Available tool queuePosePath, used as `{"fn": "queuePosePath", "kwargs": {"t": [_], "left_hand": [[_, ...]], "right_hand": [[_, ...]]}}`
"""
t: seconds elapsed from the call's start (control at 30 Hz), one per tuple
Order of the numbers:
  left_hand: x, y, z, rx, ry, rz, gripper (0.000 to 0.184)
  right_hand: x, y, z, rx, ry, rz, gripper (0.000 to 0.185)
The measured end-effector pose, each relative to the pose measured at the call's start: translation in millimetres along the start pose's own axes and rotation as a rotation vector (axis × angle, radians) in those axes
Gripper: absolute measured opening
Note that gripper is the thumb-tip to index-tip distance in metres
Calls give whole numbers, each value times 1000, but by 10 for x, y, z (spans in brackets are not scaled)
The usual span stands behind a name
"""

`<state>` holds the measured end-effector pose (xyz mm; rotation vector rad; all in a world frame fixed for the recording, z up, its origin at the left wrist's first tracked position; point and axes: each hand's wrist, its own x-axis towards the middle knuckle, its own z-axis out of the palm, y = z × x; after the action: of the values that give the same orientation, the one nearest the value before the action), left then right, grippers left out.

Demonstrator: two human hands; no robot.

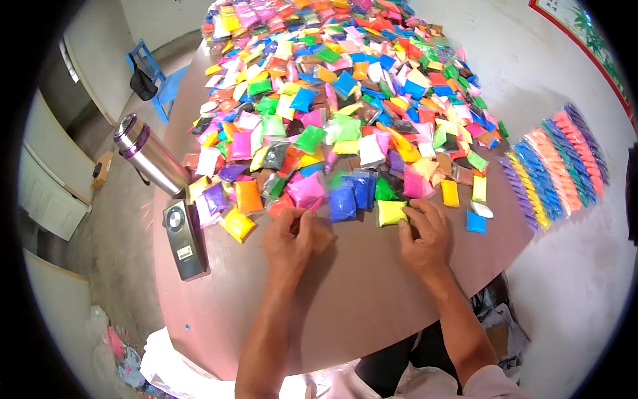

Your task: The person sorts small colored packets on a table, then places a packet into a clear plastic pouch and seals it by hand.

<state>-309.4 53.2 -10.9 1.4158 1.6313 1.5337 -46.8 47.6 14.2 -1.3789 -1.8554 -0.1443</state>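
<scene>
Resting low over the brown tabletop (359, 292), the left hand (290, 236) has its thumb and forefinger drawn close together beside a shiny pink plastic packet (307, 191); what seems to be a brown packet (323, 237) lies by the thumb, though blur keeps me from telling whether the fingers grip it. The right hand (425, 236), its fingers curled and slightly parted, is at the right edge of a bright yellow square plastic packet (390, 213). Blue square plastic packets (343, 202) lie between the hands.
</scene>
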Motion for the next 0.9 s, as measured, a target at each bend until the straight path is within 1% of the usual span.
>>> {"fn": "queuePosePath", "kwargs": {"t": [0.07,0.2,0.3,0.43,0.53,0.6,0.83,0.9], "left_hand": [[0,-26,14,-27,-6,8,13],[1,-4,-6,33,-32,14,15],[-2,34,-5,17,-26,9,15],[-6,-47,18,-11,-5,-5,15],[-3,-52,2,-1,-31,-25,15],[0,-51,3,80,-31,23,16],[8,-57,5,118,-29,49,18],[13,-60,14,150,-9,85,17]], "right_hand": [[-6,11,4,12,8,10,25],[-4,21,-12,-16,-17,8,24],[-16,38,17,0,-30,28,21],[-32,57,36,13,10,17,20],[-28,60,37,11,15,8,19],[-24,65,28,8,14,5,19],[-37,128,38,-10,26,-32,19],[-34,139,37,-8,29,-37,19]]}}
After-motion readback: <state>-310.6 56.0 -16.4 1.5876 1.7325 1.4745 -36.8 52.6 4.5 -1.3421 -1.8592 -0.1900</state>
